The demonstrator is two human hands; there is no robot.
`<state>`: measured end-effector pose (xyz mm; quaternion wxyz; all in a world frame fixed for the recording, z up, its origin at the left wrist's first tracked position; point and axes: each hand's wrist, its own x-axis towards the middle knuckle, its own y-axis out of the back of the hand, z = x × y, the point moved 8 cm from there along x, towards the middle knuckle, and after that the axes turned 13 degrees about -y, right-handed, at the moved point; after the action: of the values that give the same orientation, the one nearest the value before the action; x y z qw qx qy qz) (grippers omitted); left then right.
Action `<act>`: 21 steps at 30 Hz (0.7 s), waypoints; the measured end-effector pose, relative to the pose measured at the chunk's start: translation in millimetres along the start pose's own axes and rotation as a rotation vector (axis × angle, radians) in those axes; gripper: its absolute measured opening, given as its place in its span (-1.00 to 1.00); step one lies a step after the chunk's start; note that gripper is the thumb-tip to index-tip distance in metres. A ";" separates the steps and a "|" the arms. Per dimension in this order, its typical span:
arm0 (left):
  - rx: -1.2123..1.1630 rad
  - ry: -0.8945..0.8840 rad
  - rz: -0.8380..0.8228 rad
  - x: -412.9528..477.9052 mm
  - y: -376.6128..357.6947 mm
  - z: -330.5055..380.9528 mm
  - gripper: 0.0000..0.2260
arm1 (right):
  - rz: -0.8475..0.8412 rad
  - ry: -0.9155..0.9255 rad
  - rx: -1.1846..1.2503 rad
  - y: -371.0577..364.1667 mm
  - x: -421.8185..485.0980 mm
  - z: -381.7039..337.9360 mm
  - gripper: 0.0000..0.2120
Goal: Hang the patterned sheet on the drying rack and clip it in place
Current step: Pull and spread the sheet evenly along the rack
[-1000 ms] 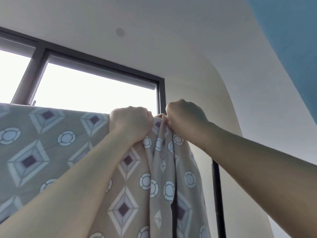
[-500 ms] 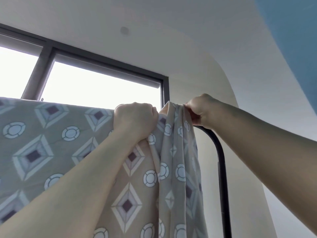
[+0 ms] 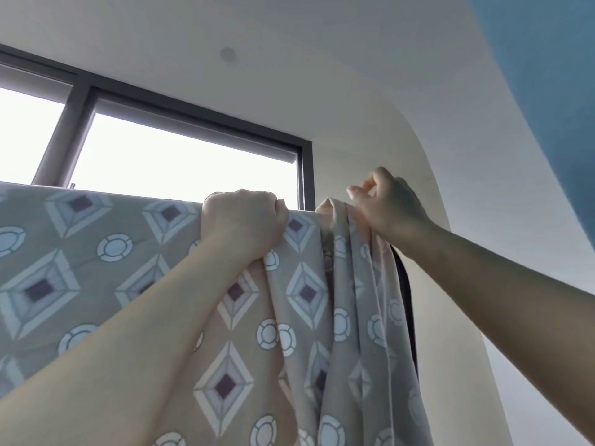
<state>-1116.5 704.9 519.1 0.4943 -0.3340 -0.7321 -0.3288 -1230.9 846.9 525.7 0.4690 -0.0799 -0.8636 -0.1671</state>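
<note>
The patterned sheet (image 3: 106,259), beige with diamonds and rings, hangs over the top bar of the drying rack, which it hides. Only the rack's black side tube (image 3: 406,294) shows, to the right of the bunched folds. My left hand (image 3: 241,220) grips the sheet's top edge in a fist over the bar. My right hand (image 3: 386,204) is at the bunched right end of the sheet (image 3: 351,239). Its lower fingers are in the folds, while thumb and forefinger curl just above them. No clip is in view.
A dark-framed window (image 3: 304,175) is bright behind the sheet. A pale wall and ceiling (image 3: 354,75) rise above, with a blue surface (image 3: 547,91) at the upper right.
My right hand moved right along the bar with the bunched end, so a flat strip of sheet now spans between my hands. My left hand kept its grip.
</note>
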 end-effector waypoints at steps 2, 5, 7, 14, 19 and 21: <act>-0.005 0.009 -0.014 0.1 0.0 1.1 -0.63 | -0.144 0.032 -0.027 -9.9 -8.3 -7.9 -0.73; -0.006 0.018 -0.019 -0.8 0.4 3.5 -0.64 | -0.149 0.108 -0.152 -9.0 -13.7 -13.9 -0.77; 0.003 0.025 -0.019 -1.5 1.3 3.7 -0.64 | -0.132 0.090 -0.142 -5.6 -9.0 -12.0 -0.86; -0.076 0.043 -0.177 3.5 -5.7 8.5 -0.60 | -0.306 -0.451 0.642 -8.9 1.8 23.6 -0.75; -0.302 -0.069 -0.358 23.3 -22.8 43.0 -0.70 | -0.326 -0.267 0.307 -3.6 -1.7 10.3 -0.80; -0.310 -0.064 -0.320 27.9 -22.5 52.1 -0.76 | -0.328 -0.107 0.010 -7.8 -11.3 8.7 -0.80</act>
<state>-1169.1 739.1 526.7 0.3549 -0.2960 -0.7318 -0.5008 -1233.9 843.0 510.2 0.3892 0.0556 -0.8895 -0.2329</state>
